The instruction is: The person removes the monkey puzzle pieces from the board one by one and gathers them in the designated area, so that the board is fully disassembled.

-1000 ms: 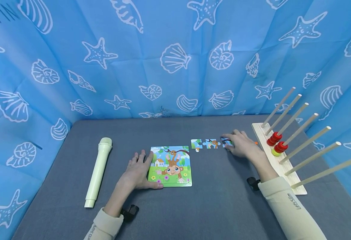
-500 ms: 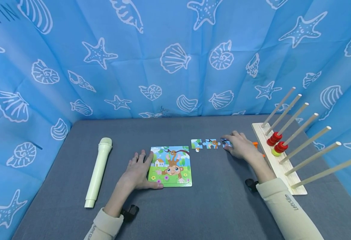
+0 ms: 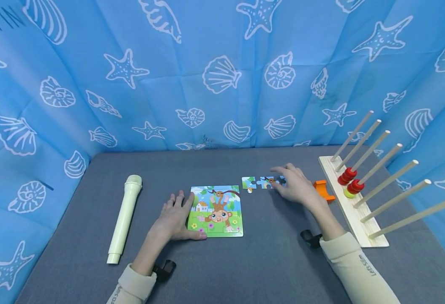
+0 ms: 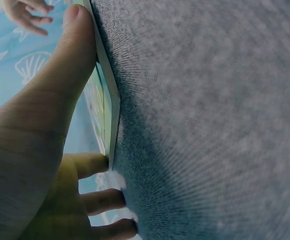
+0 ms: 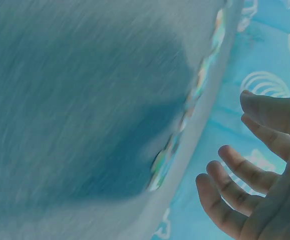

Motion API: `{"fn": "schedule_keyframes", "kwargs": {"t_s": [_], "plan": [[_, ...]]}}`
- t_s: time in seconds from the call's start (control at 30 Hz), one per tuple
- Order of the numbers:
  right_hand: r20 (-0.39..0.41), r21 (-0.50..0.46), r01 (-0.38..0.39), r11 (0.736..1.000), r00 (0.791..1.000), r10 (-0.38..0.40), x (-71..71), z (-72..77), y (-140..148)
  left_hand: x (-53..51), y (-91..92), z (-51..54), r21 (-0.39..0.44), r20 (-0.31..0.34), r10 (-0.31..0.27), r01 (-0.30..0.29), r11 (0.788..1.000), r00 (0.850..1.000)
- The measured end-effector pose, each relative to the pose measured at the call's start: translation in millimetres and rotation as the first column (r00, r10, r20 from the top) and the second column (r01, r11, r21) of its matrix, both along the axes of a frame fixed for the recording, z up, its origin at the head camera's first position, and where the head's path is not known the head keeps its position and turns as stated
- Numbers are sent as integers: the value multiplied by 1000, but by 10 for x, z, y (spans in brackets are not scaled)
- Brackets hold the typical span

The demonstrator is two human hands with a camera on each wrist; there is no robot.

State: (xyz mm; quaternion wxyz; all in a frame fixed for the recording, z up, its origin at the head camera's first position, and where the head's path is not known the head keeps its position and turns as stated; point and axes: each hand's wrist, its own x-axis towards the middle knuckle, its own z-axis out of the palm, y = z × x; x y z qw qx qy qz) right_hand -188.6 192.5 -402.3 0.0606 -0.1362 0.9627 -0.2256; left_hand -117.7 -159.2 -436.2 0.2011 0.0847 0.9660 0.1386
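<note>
Two bare hands at work. Right grip [image 3: 296,185]: fingers parted, loosely bent, nothing held, over the right end of a row of loose pieces [image 3: 264,183]. Left grip [image 3: 173,217]: fingers spread along the left edge of the puzzle [image 3: 216,211], thumb at its near edge, steadying rather than clasping, I judge. Puzzle flat, picture up; row starts just beside its far right corner, last piece partly hidden.

Risks, my reading: a low sweep of the right fingers could skew the row or flip a thin piece; a hard left thumb could skid the puzzle; the right wrist swinging outward could catch the orange thing [image 3: 323,191] or rack [image 3: 356,213].

Worktop [image 3: 245,270]: grey, fabric-like. Microphone [image 3: 122,223] lies left. Blue curtain [image 3: 192,46], shells and starfish, behind and at both sides.
</note>
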Motion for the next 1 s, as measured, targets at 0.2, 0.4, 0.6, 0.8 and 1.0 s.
{"fn": "schedule_keyframes", "kwargs": {"t_s": [0.2,0.4,0.6,0.8,1.0], "plan": [[-44,-71,-47,996,998,44,93,65,-227,-3,-7,-9,10,-12,-7,7,1000,1000],[-63,-128,-119,985,992,111,187,78,-467,2,-10,-12,7,-12,-4,4,1000,1000],[-35,-158,-161,974,987,158,274,89,-703,-3,-8,-11,8,-10,-4,4,1000,1000],[-30,-169,-211,963,978,209,330,84,-910,-16,-10,-11,6,4,-7,7,1000,1000],[13,-183,-223,957,973,229,373,60,-1130,-15,-10,-5,7,6,-10,10,1000,1000]]}}
